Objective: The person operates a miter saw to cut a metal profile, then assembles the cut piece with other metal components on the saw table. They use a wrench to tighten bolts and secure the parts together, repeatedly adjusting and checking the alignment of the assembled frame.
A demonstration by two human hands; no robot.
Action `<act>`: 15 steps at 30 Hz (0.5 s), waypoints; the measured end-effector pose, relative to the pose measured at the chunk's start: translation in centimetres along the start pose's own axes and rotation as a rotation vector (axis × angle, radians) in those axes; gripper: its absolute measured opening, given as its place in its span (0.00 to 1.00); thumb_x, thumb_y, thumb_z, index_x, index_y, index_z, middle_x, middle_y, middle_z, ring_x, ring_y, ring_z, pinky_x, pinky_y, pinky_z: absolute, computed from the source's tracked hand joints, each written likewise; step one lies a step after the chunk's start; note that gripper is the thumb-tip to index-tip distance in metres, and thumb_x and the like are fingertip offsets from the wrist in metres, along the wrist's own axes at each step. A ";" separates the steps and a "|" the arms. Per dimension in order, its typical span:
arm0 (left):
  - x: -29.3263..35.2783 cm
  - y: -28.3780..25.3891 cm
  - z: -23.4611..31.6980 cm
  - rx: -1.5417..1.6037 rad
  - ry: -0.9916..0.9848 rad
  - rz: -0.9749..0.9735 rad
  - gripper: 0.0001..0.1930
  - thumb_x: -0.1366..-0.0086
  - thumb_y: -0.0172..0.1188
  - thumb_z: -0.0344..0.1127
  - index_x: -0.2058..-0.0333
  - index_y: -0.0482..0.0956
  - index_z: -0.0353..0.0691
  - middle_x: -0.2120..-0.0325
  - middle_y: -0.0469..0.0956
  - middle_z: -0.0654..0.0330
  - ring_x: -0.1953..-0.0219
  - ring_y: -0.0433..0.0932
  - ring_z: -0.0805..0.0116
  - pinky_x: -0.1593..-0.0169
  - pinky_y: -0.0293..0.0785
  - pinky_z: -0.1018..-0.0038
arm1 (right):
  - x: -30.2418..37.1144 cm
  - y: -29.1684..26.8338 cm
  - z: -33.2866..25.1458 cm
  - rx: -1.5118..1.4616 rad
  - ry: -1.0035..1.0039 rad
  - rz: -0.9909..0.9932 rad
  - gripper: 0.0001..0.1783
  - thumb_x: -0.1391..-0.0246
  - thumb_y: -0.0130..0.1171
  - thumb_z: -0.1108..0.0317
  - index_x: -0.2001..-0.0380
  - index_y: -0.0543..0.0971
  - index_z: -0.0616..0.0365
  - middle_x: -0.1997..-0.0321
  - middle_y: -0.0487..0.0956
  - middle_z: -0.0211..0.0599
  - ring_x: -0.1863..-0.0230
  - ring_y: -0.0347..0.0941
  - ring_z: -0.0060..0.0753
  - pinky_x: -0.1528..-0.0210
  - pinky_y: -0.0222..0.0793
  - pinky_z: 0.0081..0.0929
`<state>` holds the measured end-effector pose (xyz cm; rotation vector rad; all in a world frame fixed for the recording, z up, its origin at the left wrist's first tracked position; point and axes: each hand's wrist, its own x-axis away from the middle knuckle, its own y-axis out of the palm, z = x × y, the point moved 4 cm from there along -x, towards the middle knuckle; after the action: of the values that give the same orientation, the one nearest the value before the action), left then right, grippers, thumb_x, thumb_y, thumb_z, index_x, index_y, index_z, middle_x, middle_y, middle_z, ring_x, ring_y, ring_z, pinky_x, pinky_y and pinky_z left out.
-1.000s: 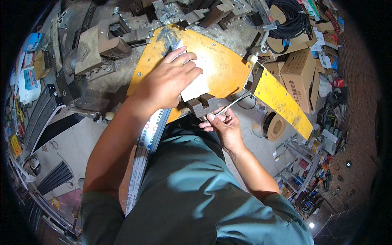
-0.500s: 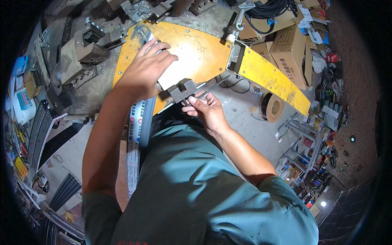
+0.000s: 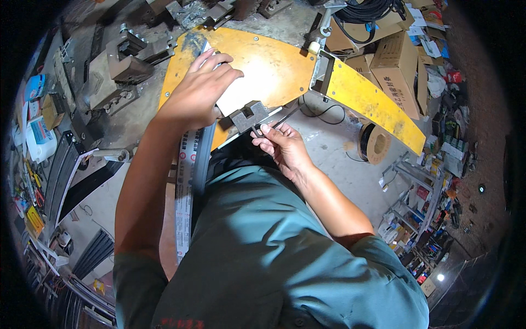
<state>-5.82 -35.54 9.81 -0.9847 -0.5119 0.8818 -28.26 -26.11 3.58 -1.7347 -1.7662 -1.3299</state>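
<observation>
My left hand (image 3: 200, 90) lies across the upper end of a long grey profile (image 3: 204, 145) with printed film along its side. Its fingers are spread over the profile and the bright white surface beside it; the thumb is hidden. In my right hand (image 3: 285, 151), thumb and fingers pinch a thin dark metal rod (image 3: 289, 115), shaped like a hex key. The rod's inner end is at a dark notched metal block (image 3: 249, 116), close by the fingertips; whether it sits in a screw cannot be told. The block stands at the near edge of a yellow board (image 3: 268, 60).
A yellow arm (image 3: 378, 104) juts out to the right of the board. Heavy metal fittings (image 3: 123, 57) stand at the left. Cardboard boxes (image 3: 394, 71), a black cable coil (image 3: 367, 16) and a spool (image 3: 378, 143) lie at the right.
The whole scene has shifted slightly to the right in the picture. My right fingers have turned a little on the rod; my left hand keeps its place on the profile.
</observation>
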 end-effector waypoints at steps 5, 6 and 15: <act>-0.1 0.3 -0.2 -0.055 0.011 0.006 0.35 0.55 0.70 0.24 0.43 0.74 0.41 0.47 0.77 0.55 0.30 0.63 0.53 0.22 0.44 0.52 | 0.2 0.6 -0.1 0.008 -0.057 0.034 0.10 0.36 0.64 0.72 0.56 0.74 0.60 0.59 0.85 0.47 0.63 0.85 0.38 0.60 0.83 0.27; -0.1 0.3 -0.2 -0.060 0.015 0.004 0.35 0.55 0.70 0.24 0.43 0.74 0.41 0.46 0.77 0.55 0.30 0.63 0.53 0.22 0.44 0.52 | 0.2 0.7 -0.1 0.012 -0.095 0.040 0.10 0.36 0.64 0.73 0.56 0.73 0.60 0.59 0.85 0.48 0.63 0.85 0.38 0.60 0.84 0.28; 0.1 0.5 -0.4 -0.036 0.019 0.040 0.36 0.56 0.71 0.24 0.43 0.74 0.41 0.46 0.77 0.54 0.29 0.63 0.52 0.21 0.43 0.52 | 1.4 1.0 0.5 0.266 -0.595 -0.009 0.13 0.35 0.61 0.80 0.55 0.67 0.63 0.61 0.83 0.47 0.61 0.85 0.36 0.60 0.83 0.28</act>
<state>-5.64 -35.53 9.16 -1.0389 -0.4947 0.9003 -27.42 -25.05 4.78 -2.0942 -2.1261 -0.5592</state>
